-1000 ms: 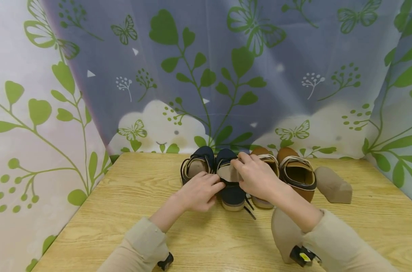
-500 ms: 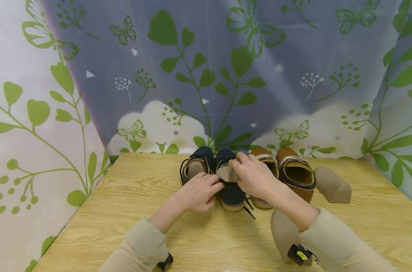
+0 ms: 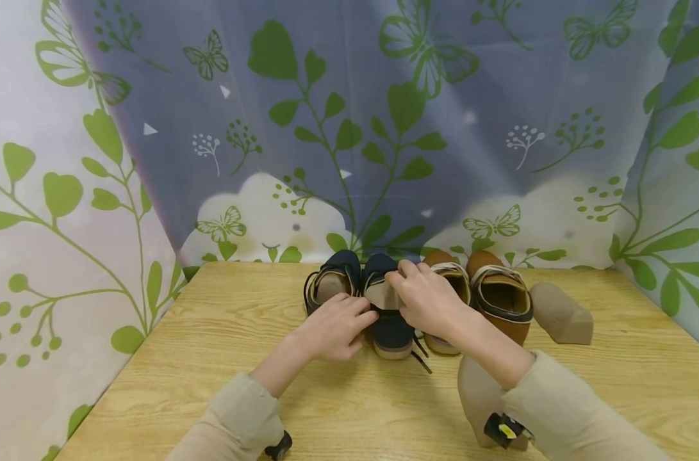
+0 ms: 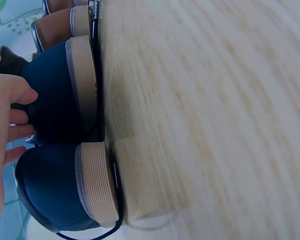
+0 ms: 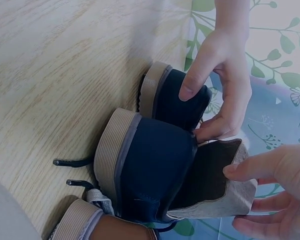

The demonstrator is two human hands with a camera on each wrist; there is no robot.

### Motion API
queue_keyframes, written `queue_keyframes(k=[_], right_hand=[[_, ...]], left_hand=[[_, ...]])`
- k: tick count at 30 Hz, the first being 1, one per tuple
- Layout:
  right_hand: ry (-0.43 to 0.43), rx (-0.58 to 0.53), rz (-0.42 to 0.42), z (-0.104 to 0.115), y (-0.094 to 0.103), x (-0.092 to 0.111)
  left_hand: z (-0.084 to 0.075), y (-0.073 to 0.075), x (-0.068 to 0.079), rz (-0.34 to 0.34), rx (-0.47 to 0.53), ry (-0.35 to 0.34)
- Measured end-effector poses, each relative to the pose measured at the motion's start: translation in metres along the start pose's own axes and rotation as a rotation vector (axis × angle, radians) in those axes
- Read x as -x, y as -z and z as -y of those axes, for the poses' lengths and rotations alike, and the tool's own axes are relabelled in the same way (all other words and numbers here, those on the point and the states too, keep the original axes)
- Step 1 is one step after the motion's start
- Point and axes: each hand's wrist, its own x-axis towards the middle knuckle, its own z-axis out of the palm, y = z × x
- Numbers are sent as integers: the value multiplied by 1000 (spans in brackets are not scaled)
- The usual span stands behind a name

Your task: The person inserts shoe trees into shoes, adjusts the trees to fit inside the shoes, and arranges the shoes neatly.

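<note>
My right hand (image 3: 424, 291) pinches a grey-brown moulded paper shoe insert (image 5: 215, 200) between thumb and fingers. The insert sits partly inside the opening of a navy shoe (image 3: 392, 336), its hollow end sticking out above the heel. My left hand (image 3: 337, 325) holds that same shoe at the collar, with bent fingers at the near left edge. In the left wrist view, the thumb (image 4: 27, 92) lies against the heel. The matching navy shoe (image 3: 340, 259), to the left, has another insert (image 3: 330, 287) in it; my left hand partly covers its heel.
Two brown shoes with pale laces, the nearer one (image 3: 441, 342) and the outer one (image 3: 513, 326), stand to the right. One loose insert (image 3: 562, 315) lies beyond them; another (image 3: 478, 397) lies under my right forearm. A printed curtain (image 3: 326, 128) backs the wooden table (image 3: 211, 358).
</note>
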Motion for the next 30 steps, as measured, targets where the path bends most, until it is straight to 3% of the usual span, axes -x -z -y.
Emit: queue_keyframes(k=[30], right_hand=[[-33, 38, 75, 2, -8, -10]], left_hand=[[0, -2, 2, -1, 5, 1]])
